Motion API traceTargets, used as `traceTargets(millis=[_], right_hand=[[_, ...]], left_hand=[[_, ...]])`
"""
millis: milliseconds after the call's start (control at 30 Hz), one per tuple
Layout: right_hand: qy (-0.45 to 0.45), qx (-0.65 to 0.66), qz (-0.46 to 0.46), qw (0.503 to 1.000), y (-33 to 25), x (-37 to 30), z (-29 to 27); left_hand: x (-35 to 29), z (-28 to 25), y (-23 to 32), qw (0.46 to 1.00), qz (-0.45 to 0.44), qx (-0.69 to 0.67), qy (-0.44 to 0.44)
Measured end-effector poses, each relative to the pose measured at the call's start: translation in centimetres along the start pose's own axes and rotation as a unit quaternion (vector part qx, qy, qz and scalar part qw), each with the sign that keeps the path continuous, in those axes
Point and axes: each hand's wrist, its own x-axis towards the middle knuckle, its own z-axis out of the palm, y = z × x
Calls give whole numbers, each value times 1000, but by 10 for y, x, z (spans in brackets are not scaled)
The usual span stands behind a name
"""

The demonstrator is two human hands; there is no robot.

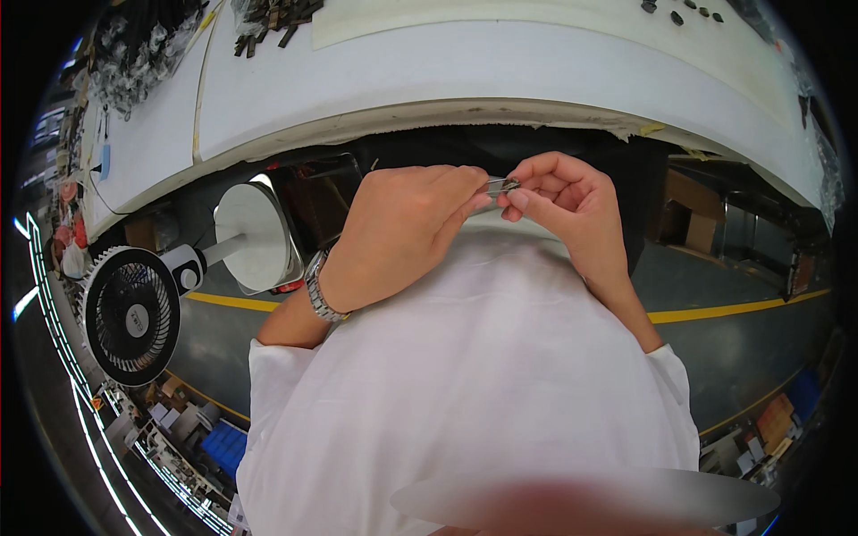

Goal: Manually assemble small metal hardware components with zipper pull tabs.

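Observation:
In front of my chest, my left hand [407,214] is closed, pinching a thin, pale two-pronged piece [495,186] that looks like metal. Its other end meets a small dark part [511,186], which the thumb and forefinger of my right hand [572,201] pinch. The remaining fingers of that hand curl in behind. Both hands are close together, just short of the table's near edge. How the two small pieces join is too small to tell.
The white table [429,71] curves across the far side, with dark strips [277,20], bagged parts [138,54] and several small dark pieces [677,17]. A fan [132,316] and a round white stool-like disc [255,234] stand at left. A cardboard box [693,210] sits under the table at right.

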Motion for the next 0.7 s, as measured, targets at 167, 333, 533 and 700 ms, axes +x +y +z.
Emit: traceTargets(millis=[167, 333, 533, 700], right_hand=[[32, -45, -33, 998, -2, 1, 8], [76, -176, -80, 978, 2, 2, 12], [87, -338, -178, 920, 11, -2, 12], [30, -360, -186, 914, 11, -8, 8]], left_hand=[[5, -1, -2, 998, 19, 64, -16], [4, 0, 2, 986, 64, 152, -35], [15, 0, -11, 983, 118, 130, -59], [18, -9, -18, 979, 96, 99, -152]])
